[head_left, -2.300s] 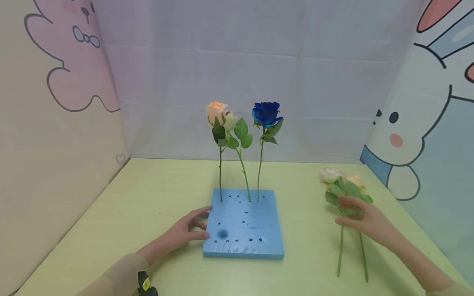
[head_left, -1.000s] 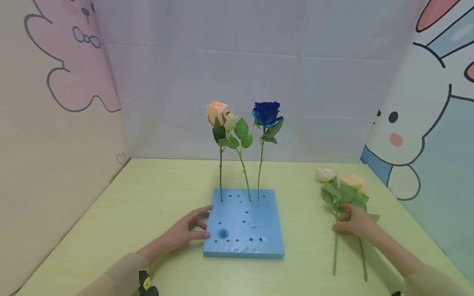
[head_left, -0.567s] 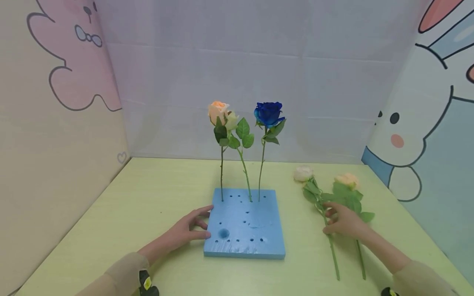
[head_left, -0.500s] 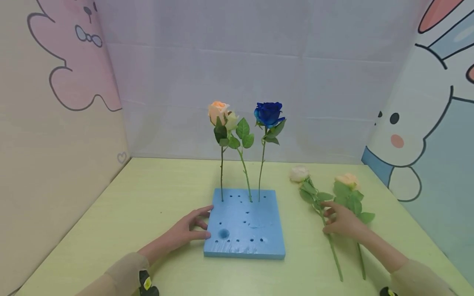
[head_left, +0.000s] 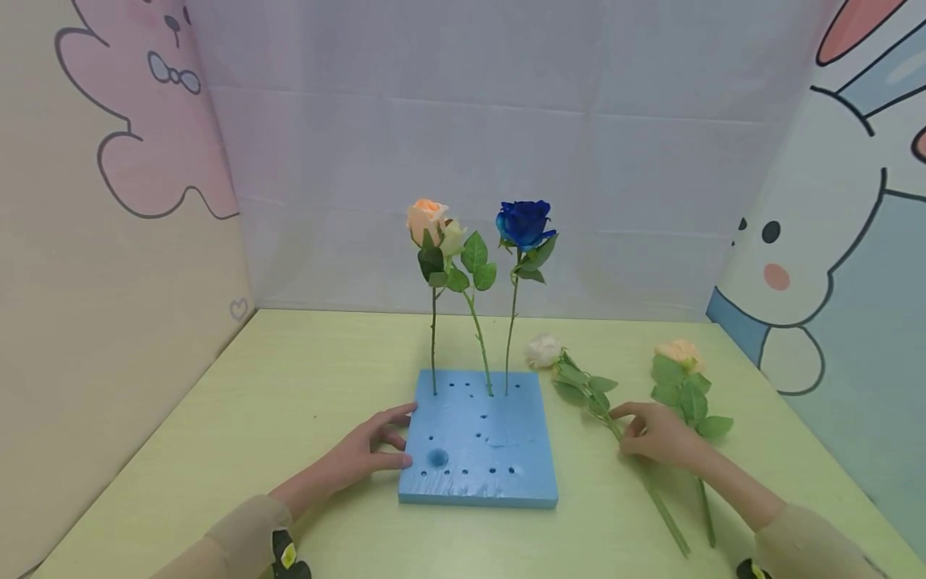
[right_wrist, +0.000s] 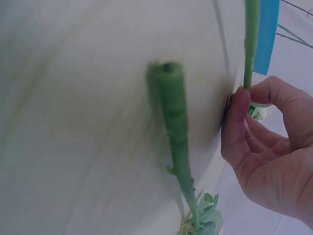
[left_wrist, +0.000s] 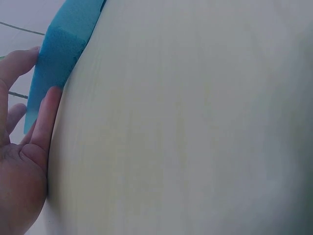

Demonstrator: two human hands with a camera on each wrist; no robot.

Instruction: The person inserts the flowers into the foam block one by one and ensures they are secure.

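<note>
- Nearest: beige L sleeve [head_left: 242, 531] + R sleeve [head_left: 810, 539], each w/ a dark, yellow-marked item at the wrist.
- L hand [head_left: 365, 450]: grip released, fingers + thumb spread, tips touching L edge of blue block [head_left: 510, 446].
- R hand [head_left: 658, 434]: grip pinching stem of white rose [head_left: 597, 400] btwn thumb + fingers.
- White rose: slants from cut end nr the person up to bloom just beside block's far R corner; can't tell if stem clears the surface [head_left: 325, 362].
- Peach rose [head_left: 693, 400], R of white one: lies on surface, bloom away from person, stem passing by R wrist.
- Block: flat on surface, many small holes, one wide hole nr its L front.
- Far row of block: 3 upright stems: orange-peach rose [head_left: 425, 223] L, pale rose [head_left: 453, 238] partly behind it + leaning a bit, blue rose [head_left: 526, 223] R.
- Back: creased pale backdrop [head_left: 398, 153]; pink cartoon [head_left: 159, 153] on L wall, rabbit cartoon [head_left: 781, 241] on R wall.
</note>
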